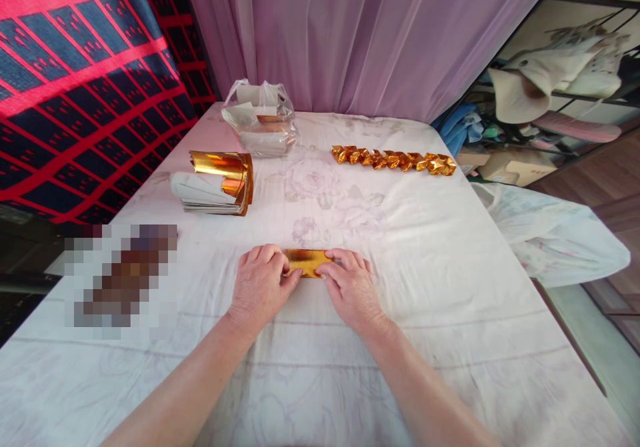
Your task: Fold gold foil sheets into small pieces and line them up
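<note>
Both hands press a gold foil strip (309, 261) flat on the bench (450, 267).

Left hand (260, 284) and right hand (350, 284) pinch its ends (fingers close together), near the front edge.

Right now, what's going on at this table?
A person presses both hands on a small folded strip of gold foil paper lying flat on the white floral tablecloth. The left hand pins its left end, the right hand its right end. Farther back lie a stack of gold-faced paper sheets with curled tops, a clear plastic bag of more sheets, and a row of finished crumpled gold foil pieces.
</note>
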`<control>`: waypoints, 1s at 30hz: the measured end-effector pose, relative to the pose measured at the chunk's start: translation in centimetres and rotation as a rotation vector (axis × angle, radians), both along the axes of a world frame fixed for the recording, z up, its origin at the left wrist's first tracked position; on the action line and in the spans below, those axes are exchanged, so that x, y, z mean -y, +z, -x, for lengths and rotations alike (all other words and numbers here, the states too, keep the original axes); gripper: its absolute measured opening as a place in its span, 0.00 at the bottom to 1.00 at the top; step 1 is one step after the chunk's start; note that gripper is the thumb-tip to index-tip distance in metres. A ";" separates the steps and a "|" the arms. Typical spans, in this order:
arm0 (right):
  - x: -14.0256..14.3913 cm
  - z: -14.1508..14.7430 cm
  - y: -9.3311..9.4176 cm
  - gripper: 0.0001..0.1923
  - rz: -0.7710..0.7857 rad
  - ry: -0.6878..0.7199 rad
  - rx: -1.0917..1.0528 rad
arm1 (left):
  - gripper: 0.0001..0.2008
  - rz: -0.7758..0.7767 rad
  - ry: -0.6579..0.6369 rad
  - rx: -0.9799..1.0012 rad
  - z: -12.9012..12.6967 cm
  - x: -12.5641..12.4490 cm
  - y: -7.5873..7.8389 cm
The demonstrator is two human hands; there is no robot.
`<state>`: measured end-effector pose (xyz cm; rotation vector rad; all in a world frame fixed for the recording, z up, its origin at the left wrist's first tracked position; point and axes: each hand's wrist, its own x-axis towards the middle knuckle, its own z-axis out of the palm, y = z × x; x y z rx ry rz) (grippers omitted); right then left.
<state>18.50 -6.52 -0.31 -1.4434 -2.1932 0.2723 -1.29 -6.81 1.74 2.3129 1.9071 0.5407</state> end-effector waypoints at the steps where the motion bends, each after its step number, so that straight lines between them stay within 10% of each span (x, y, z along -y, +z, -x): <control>1: 0.0 0.0 -0.1 0.11 0.000 0.008 0.004 | 0.09 -0.005 -0.001 -0.011 -0.1 0.0 0.0; 30: 0.2 0.1 -0.1 0.15 -0.145 0.140 0.083 | 0.13 0.039 0.067 -0.094 -1.2 0.1 0.2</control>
